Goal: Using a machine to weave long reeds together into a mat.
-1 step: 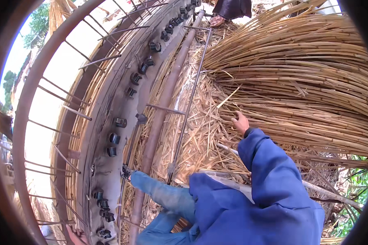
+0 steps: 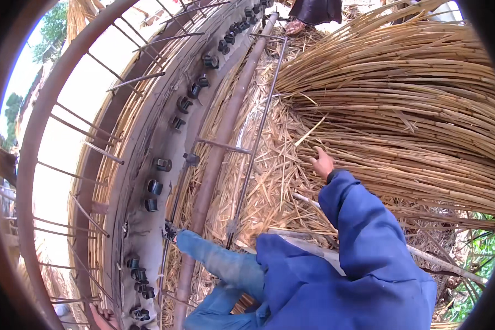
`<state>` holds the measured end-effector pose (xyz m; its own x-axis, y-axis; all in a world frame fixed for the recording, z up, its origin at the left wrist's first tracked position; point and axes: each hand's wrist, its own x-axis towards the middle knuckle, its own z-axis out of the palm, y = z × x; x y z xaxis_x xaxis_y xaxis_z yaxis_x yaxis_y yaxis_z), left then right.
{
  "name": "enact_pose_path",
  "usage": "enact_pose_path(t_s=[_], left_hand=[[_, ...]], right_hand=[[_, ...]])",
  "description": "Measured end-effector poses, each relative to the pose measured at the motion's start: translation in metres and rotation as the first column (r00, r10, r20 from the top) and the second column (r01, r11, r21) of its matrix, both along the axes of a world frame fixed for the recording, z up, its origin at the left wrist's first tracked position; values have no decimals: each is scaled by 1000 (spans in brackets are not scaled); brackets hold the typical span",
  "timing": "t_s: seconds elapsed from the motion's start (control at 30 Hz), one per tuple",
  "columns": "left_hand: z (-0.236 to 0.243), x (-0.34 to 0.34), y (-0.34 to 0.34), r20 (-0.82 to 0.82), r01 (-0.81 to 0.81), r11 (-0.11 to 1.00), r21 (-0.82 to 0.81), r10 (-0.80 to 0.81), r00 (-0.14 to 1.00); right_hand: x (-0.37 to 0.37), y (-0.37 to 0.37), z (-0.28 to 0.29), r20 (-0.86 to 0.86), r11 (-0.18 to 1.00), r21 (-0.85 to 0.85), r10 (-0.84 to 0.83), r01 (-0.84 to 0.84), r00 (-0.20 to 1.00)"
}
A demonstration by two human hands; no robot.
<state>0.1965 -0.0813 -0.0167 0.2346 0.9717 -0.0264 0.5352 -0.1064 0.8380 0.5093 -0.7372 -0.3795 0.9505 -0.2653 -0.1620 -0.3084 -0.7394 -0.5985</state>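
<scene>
My right hand (image 2: 323, 164) reaches out from a blue sleeve over a thick layer of long tan reeds (image 2: 401, 121). Its thumb and forefinger are stretched apart and its palm faces the reeds; nothing shows in it. At the lower left edge, what looks like my left hand (image 2: 103, 317) lies by the bars of a curved frame (image 2: 25, 181). Its fingers are partly hidden and its arm is cut off, so its grip is unclear. My leg in jeans stretches left, with a patterned shoe (image 2: 170, 230) beside a grey curved beam (image 2: 148, 148).
Several black clip-like pieces (image 2: 154, 187) line the grey beam. Beside it run a brown pole (image 2: 225, 121) and a thin metal rod (image 2: 264, 118) with crosspieces. Broken reed bits (image 2: 269, 176) cover the slope. A person's dark garment (image 2: 315, 11) shows at the top.
My right hand has shifted very slightly, and its forefinger looks straighter. The view has moved a little; the hand at the lower left has stayed in place.
</scene>
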Motion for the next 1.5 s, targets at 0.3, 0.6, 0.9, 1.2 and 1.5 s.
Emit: enact_pose_path(t_s=[0.3, 0.6, 0.9, 1.2, 1.5], left_hand=[[-28, -12, 53, 262, 50, 983, -177, -2, 965], [-22, 8, 8, -14, 193, 955, 224, -195, 981], [-61, -64, 134, 444, 14, 967, -254, 104, 890], [-134, 28, -228, 176, 901, 304, -310, -913, 369], [-132, 30, -291, 400, 920, 266, -288, -839, 368]], right_hand=[[94, 28, -10, -407, 747, -304, 460, -592, 789], [82, 13, -9, -462, 424, -457, 638, -782, 616], [-57, 156, 131, 434, 288, -366, 894, -885, 112], [-182, 204, 267, 805, 370, 41, 538, -928, 250], [-149, 79, 267, 606, 749, 400, 216, -528, 766]])
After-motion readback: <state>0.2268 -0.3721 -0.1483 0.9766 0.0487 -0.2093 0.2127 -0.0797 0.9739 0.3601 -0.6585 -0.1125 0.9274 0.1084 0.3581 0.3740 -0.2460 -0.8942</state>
